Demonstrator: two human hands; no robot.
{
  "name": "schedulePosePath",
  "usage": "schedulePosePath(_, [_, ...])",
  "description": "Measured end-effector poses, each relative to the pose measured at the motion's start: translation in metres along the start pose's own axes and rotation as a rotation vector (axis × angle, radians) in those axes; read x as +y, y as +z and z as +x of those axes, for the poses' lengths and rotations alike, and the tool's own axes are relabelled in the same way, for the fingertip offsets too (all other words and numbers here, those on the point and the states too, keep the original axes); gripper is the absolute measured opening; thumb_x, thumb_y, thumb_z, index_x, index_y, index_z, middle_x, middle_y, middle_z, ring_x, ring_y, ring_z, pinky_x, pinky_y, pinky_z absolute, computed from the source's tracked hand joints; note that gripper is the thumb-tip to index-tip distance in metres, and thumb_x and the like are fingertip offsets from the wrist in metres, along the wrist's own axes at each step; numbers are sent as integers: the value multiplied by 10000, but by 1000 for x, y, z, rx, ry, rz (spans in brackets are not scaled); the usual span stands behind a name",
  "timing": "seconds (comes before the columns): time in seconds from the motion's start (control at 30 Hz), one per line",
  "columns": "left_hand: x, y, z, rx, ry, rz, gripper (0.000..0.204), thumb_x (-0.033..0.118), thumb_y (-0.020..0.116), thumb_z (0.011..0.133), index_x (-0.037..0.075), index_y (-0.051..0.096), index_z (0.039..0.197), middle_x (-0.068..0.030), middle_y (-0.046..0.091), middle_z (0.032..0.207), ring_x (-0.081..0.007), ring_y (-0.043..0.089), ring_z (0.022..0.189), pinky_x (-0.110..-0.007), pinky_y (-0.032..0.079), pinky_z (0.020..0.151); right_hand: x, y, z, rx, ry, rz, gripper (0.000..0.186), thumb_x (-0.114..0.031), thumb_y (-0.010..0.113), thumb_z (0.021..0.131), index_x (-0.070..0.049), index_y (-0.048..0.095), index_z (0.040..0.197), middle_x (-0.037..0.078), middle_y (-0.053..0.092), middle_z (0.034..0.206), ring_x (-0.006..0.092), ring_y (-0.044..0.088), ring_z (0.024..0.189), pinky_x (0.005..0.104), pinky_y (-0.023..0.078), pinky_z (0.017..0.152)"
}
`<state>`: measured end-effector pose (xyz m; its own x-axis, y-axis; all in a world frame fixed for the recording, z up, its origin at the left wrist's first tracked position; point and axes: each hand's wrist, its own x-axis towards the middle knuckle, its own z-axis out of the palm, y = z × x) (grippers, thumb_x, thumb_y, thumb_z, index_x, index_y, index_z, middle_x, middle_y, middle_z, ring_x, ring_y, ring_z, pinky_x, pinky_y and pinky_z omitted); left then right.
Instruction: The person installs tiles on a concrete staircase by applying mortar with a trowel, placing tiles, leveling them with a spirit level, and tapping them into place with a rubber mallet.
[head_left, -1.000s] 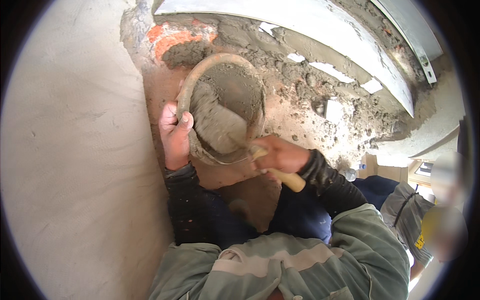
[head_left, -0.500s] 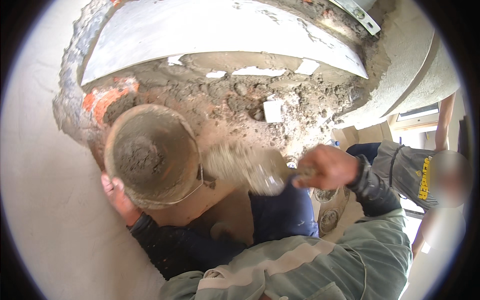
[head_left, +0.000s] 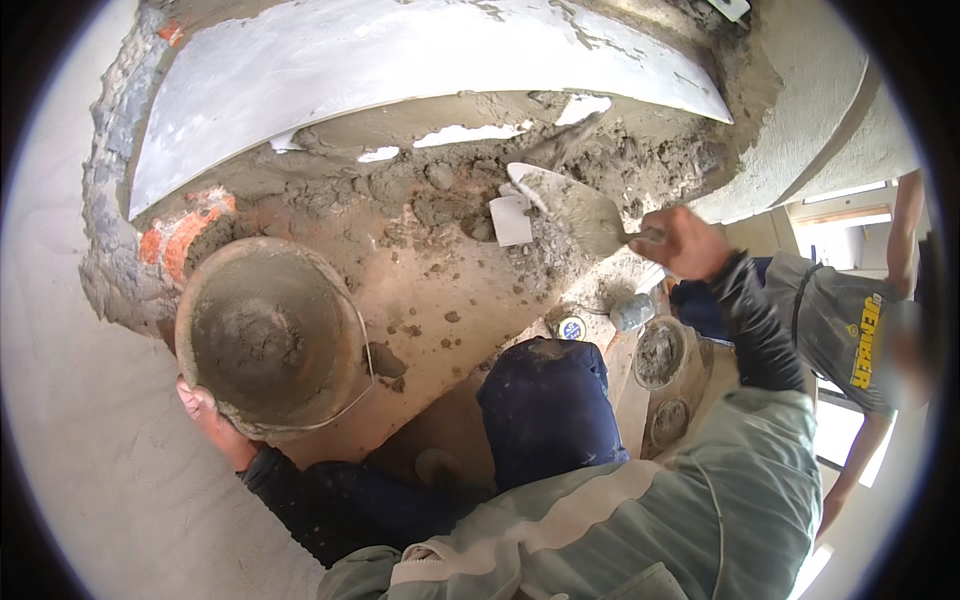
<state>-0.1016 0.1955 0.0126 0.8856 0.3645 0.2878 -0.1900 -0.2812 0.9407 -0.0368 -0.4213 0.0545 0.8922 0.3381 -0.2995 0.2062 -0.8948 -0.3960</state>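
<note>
My right hand (head_left: 685,243) is closed round the handle of a pointed trowel (head_left: 582,210), whose blade is smeared with grey mortar. A blurred streak of mortar (head_left: 572,142) is in the air just beyond the blade, near the lower edge of a long white slab (head_left: 420,60). At the left, my left hand (head_left: 215,425) grips the near left side of a round bucket (head_left: 345,320), its fingers partly hidden behind it. The bucket is tilted toward me and has wet mortar (head_left: 265,340) in the bottom.
Mortar crumbs and a small white tile piece (head_left: 512,220) lie below the slab. Exposed brick (head_left: 185,235) shows at the left. Near my knee are a tape roll (head_left: 571,328), a clear jar (head_left: 631,312) and mortar-crusted containers (head_left: 660,352). Another person (head_left: 830,315) stands at the right.
My right hand has swung the trowel up and away from beside the bucket toward the slab, and mortar has left its blade. My left hand remains on the bucket.
</note>
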Motion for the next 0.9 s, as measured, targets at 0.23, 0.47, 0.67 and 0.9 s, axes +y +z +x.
schedulePosePath(0.23, [-2, -3, 2, -9, 14, 73, 379, 339, 434, 1061, 1, 463, 1230, -57, 495, 1122, -151, 467, 1076, -324, 362, 986, 25, 87, 12, 541, 168, -270, 320, -323, 558, 980, -40, 548, 1130, 181, 614, 1013, 373, 640, 621, 457, 526, 535])
schedulePosePath(0.47, [-17, -20, -5, 79, 38, 237, 447, 356, 385, 1076, -23, 457, 1301, -85, 498, 1183, -181, 461, 1137, -327, 336, 1025, 30, 46, 44, 562, 306, -373, 363, -353, 468, 1033, -2, 560, 1042, 196, 647, 831, 244, 637, 552, 369, 543, 484])
schedulePosePath(0.67, [-28, -42, -8, 58, 17, 336, 581, 361, 380, 1087, -110, 372, 1427, -186, 412, 1452, -246, 403, 1330, -356, 290, 1118, 41, 0, 52, 291, 266, -13, 353, -320, 469, 1035, 14, 580, 1040, 233, 601, 756, 357, 631, 666, 437, 520, 658])
schedulePosePath(0.9, [-26, -41, -6, 28, -89, 147, 602, 372, 388, 1087, -106, 370, 1454, -180, 411, 1482, -233, 399, 1355, -352, 310, 1119, 40, 22, -1, 305, 15, -448, 288, -237, 474, 1037, 34, 571, 1028, 228, 564, 839, 424, 572, 654, 496, 443, 606])
